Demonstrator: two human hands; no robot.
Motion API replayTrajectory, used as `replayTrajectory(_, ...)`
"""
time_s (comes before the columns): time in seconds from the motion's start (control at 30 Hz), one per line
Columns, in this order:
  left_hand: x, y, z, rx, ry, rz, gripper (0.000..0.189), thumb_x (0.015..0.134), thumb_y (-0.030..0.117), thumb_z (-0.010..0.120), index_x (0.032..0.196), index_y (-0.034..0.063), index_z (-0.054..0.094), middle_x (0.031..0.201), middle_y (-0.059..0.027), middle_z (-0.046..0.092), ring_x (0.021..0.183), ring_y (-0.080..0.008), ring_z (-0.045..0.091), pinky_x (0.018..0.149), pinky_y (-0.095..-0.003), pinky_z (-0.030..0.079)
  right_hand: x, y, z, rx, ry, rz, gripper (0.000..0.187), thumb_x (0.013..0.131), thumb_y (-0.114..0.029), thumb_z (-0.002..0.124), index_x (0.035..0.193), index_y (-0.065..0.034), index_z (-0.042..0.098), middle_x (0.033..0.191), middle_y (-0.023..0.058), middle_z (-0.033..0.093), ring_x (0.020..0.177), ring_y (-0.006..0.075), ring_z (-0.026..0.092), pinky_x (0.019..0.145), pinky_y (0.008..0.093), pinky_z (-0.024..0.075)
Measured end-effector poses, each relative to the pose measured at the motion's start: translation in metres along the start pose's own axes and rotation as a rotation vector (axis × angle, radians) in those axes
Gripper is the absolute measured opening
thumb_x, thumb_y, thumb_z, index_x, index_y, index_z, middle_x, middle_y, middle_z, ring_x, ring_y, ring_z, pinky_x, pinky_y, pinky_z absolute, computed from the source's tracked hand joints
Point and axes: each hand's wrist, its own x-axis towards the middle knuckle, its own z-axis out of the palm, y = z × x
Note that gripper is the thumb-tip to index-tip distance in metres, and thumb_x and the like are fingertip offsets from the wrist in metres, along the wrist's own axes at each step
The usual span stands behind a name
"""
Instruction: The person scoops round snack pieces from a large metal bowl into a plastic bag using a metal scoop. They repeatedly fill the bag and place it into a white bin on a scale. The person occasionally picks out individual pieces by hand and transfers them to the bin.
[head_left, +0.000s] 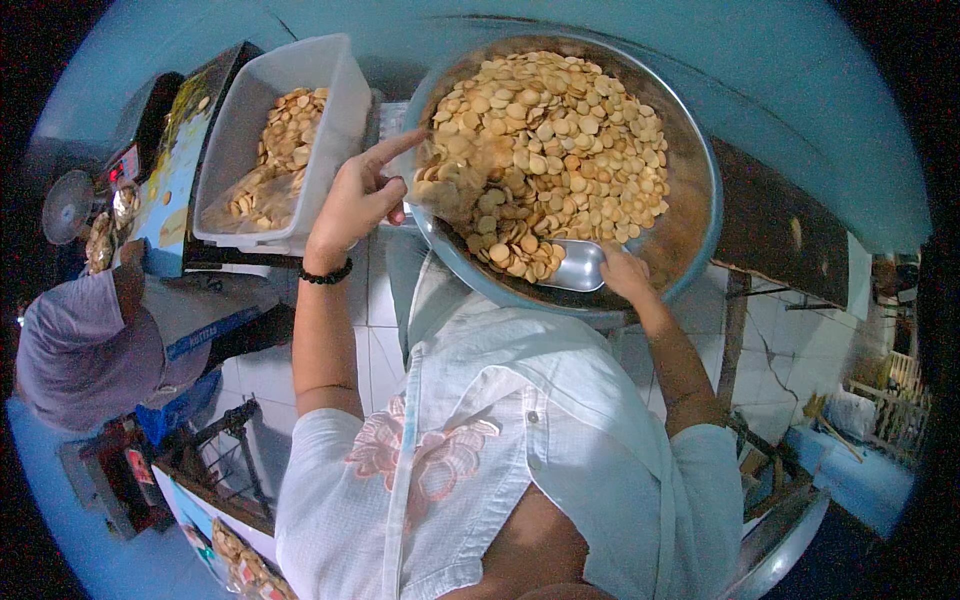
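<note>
A large round metal basin (712, 202) stands before me, heaped with pale, round cracker-like chips (555, 127). My right hand (626, 274) grips the handle of a metal scoop (581, 266) low inside the basin. Chips lie at the scoop's mouth, towards the left. At the basin's left rim, my left hand (360, 195) is at the edge of a clear plastic bag (450, 172), index finger stretched out and thumb apart from it. Chips show through the bag's blurred film, and its exact grip is hard to make out.
Left of the basin stands a translucent plastic bin (330, 150) with bagged chips (289, 142). Beyond it are a patterned box (176, 165) and a scale with a red display (124, 165). Another person (90, 345) is at the left. A dark bench (780, 217) extends right.
</note>
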Motion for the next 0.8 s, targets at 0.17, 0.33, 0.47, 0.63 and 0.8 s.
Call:
replayTrajectory(0.17,-0.008,0.010,-0.010,-0.134,0.060,0.087,0.057,0.077,-0.009,0.041,0.133,0.0028,0.048,0.100,-0.0066,0.064,0.052,-0.0038,0.053,0.047,-0.0185,0.045,-0.004,-0.004,-0.011,0.302,0.216,-0.073,0.039,0.086,-0.022,0.049,0.124,-0.0145,0.049,0.092,0.0235,0.063,0.085,0.0408,0.062,0.074,0.0494,0.0483)
replayTrajectory(0.33,0.004,-0.003,-0.018,0.197,-0.056,0.043,0.062,0.074,-0.010,0.042,0.135,0.0029,0.046,0.121,-0.0139,0.057,0.053,-0.0071,0.055,0.047,-0.0209,0.046,-0.003,-0.010,-0.092,0.148,0.456,-0.122,0.037,0.089,-0.021,0.048,0.125,-0.0166,0.050,0.081,0.0213,0.064,0.075,0.0406,0.063,0.066,0.0486,0.0486)
replayTrajectory(0.47,0.001,-0.007,-0.005,0.196,-0.140,-0.042,0.064,0.074,-0.009,0.045,0.137,0.0012,0.041,0.139,-0.0169,0.042,0.053,-0.0090,0.056,0.048,-0.0230,0.048,-0.021,-0.049,-0.183,0.077,0.509,-0.040,0.033,0.091,-0.022,0.048,0.123,-0.0164,0.051,0.080,0.0206,0.064,0.075,0.0387,0.063,0.066,0.0481,0.0483)
replayTrajectory(0.63,0.006,0.000,0.022,0.199,-0.145,0.064,0.061,0.075,-0.006,0.049,0.135,-0.0069,0.037,0.135,-0.0212,0.046,0.056,-0.0129,0.061,0.050,-0.0263,0.051,-0.039,-0.118,-0.262,-0.143,0.587,-0.206,0.032,0.090,-0.021,0.047,0.121,-0.0151,0.052,0.081,0.0182,0.065,0.076,0.0364,0.064,0.067,0.0461,0.0479)
replayTrajectory(0.8,0.013,-0.001,0.044,0.175,-0.119,0.123,0.064,0.077,-0.004,0.049,0.139,-0.0023,0.034,0.076,-0.0058,0.059,0.052,-0.0101,0.057,0.048,-0.0254,0.049,-0.040,-0.181,-0.286,-0.578,0.573,-0.318,0.036,0.086,-0.016,0.048,0.122,-0.0137,0.050,0.084,0.0145,0.066,0.077,0.0323,0.064,0.069,0.0434,0.0475)
